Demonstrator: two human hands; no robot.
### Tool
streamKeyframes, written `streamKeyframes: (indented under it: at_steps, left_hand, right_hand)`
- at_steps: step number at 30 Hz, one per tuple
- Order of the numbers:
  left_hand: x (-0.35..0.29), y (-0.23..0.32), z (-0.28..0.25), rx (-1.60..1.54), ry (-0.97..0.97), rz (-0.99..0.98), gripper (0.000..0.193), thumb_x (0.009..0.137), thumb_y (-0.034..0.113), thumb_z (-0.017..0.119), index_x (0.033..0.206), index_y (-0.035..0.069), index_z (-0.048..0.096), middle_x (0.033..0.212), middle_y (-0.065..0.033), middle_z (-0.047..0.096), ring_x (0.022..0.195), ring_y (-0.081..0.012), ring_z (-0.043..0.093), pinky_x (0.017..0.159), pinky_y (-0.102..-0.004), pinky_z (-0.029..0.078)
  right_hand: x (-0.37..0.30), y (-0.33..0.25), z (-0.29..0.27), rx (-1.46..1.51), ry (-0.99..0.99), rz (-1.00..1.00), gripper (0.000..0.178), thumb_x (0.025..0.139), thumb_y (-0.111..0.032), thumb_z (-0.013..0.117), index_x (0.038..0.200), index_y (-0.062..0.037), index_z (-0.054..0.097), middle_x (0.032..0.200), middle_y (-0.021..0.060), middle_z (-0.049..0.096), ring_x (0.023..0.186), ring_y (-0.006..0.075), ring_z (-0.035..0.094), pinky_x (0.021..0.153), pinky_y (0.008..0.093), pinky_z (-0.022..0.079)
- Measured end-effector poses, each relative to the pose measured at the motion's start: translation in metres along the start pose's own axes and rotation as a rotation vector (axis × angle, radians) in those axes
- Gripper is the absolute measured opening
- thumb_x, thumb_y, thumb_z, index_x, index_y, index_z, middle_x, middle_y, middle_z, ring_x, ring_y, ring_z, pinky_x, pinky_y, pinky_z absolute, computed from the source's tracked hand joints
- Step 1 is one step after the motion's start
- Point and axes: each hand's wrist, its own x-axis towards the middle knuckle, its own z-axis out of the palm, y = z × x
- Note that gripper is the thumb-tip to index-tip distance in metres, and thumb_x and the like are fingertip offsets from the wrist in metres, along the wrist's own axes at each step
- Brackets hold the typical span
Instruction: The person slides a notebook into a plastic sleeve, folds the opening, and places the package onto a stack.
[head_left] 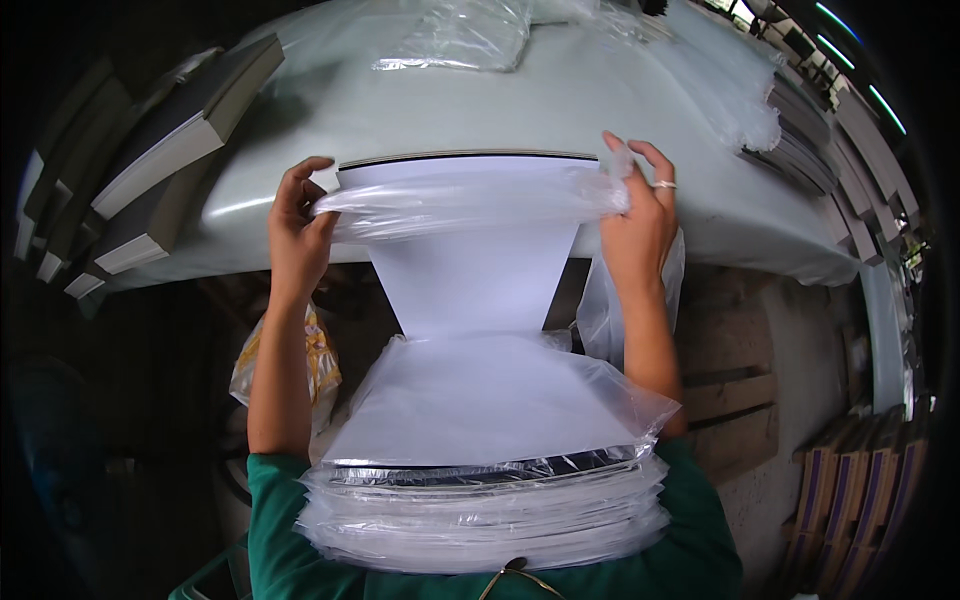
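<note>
A clear plastic bag (470, 205), gathered into a band, stretches across a white flat board (470, 285) with a dark far edge. The board's far end lies on the covered table and its near end reaches down toward my lap. My left hand (300, 228) pinches the bag's left end beside the board's far left corner. At the other end, my right hand (640, 215), with a ring on one finger, has the bag by the thumb side while two fingers stick up. A stack of plastic-wrapped boards (480, 510) lies against my body; its top white board (470, 400) sits under loose film.
The table (480, 110) has a pale plastic cover, with folded plastic bags (460, 40) at the far side. Thick dark boards (190, 130) are stacked left, more boards (800, 140) right. A white-and-yellow bag (325, 370) hangs below left; boxes (850, 480) stand lower right.
</note>
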Motion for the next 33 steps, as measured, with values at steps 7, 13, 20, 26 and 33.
streamKeyframes:
  at_steps: [7, 13, 20, 26, 33]
  left_hand:
    - [-0.061, 0.031, -0.036, -0.238, -0.381, 0.002, 0.013, 0.071, 0.007, 0.058, 0.063, -0.002, 0.054, 0.065, -0.0075, 0.053, 0.061, -0.0107, 0.046, 0.057, -0.0216, 0.035]
    - [-0.097, -0.029, -0.03, -0.736, -0.563, -0.808, 0.016, 0.075, 0.01, 0.065, 0.087, 0.0, 0.059, 0.071, -0.0018, 0.06, 0.058, -0.0079, 0.054, 0.054, -0.0202, 0.043]
    - [-0.164, -0.217, 0.01, -0.967, -0.453, -1.058, 0.006, 0.085, 0.011, 0.055, 0.089, 0.007, 0.054, 0.074, 0.0012, 0.055, 0.066, -0.0071, 0.056, 0.06, -0.0189, 0.046]
    - [-0.18, -0.249, 0.018, -0.782, -0.44, -1.021, 0.01, 0.079, 0.013, 0.061, 0.086, 0.008, 0.056, 0.077, 0.0, 0.056, 0.075, -0.0093, 0.054, 0.064, -0.024, 0.043]
    - [-0.039, -0.024, 0.004, -0.284, -1.016, -0.534, 0.019, 0.077, 0.019, 0.065, 0.084, 0.003, 0.059, 0.074, 0.0011, 0.053, 0.067, -0.0068, 0.048, 0.061, -0.0202, 0.039]
  right_hand:
    - [-0.041, -0.017, -0.06, 0.282, -0.13, 0.033, 0.038, 0.059, 0.011, 0.06, 0.093, -0.0045, 0.065, 0.084, 0.0083, 0.06, 0.07, 0.0176, 0.059, 0.061, 0.025, 0.047]
    - [-0.128, 0.053, -0.067, 1.486, -0.623, 1.277, 0.03, 0.078, -0.007, 0.058, 0.107, -0.0026, 0.053, 0.087, 0.0078, 0.059, 0.073, 0.014, 0.057, 0.06, 0.0211, 0.046]
    - [-0.262, 0.106, 0.042, 1.437, -0.708, 1.643, 0.021, 0.084, -0.016, 0.056, 0.102, -0.0063, 0.053, 0.077, 0.0022, 0.055, 0.065, 0.0089, 0.054, 0.057, 0.0215, 0.042]
    - [-0.264, 0.136, 0.071, 0.911, -0.778, 1.184, 0.016, 0.084, -0.017, 0.055, 0.095, -0.0063, 0.056, 0.072, 0.001, 0.054, 0.057, 0.005, 0.047, 0.051, 0.0196, 0.036]
    - [-0.051, 0.009, -0.012, 1.779, -0.527, 0.832, 0.054, 0.088, -0.038, 0.042, 0.126, -0.0016, 0.033, 0.102, 0.0113, 0.05, 0.07, 0.0102, 0.045, 0.054, 0.0197, 0.037]
